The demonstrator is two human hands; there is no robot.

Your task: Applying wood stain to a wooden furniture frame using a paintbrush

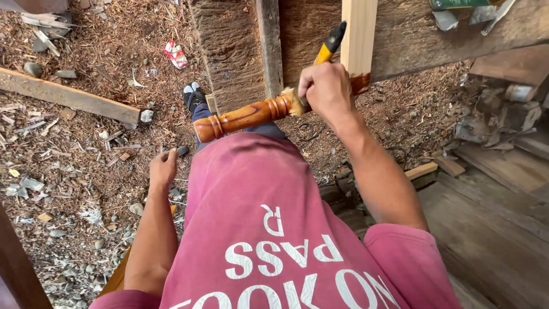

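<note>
While the right hand (326, 87) is closed around a yellow-and-black-handled paintbrush (327, 50), its bristles press on the upper end of a glossy turned wooden spindle (243, 118), which slants down and leftward from that hand over the person's lap. Well apart from the spindle, the left hand (163, 167) hangs low at the side, fingers loosely curled and holding nothing, above the wood-chip-strewn ground (74, 166).

Dirt ground (86, 166) strewn with wood chips; long plank (68, 96); crumpled red-white wrapper (175, 54); grey stones.
</note>
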